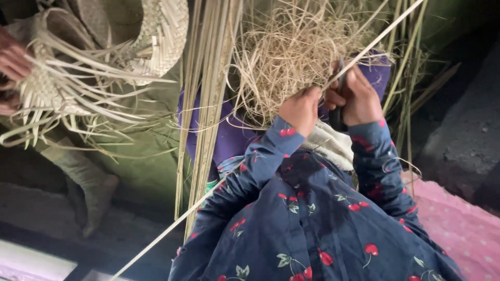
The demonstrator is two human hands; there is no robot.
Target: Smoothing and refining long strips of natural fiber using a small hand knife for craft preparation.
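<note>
The person's left hand [300,107] is clenched around a long pale palm strip [364,49], pinching it just below a loose tangle of dry fibre shavings [291,52]. Right beside it, the right hand [359,99] grasps a dark-handled tool [337,112], likely a knife, though its blade is hidden between the two hands. The strip runs up and away from both grips toward the top right, and a similar pale strip slants down past the left elbow toward the lower left; whether it is the same strip cannot be told.

A bundle of straight reeds [211,78] hangs just left of the left grip. Well beyond that, a half-woven basket [156,36] with loose strands is held by another person's hand [13,60]. A pink dotted cloth [458,229] lies below and to the right of the right grip.

The two grips sit nearly touching, so a slip of the tool along the strip could nick the left fingers. The strip looks thin and stiff; uneven pull might split or snap it. The shavings crowd the working point and could hide the edge.
</note>
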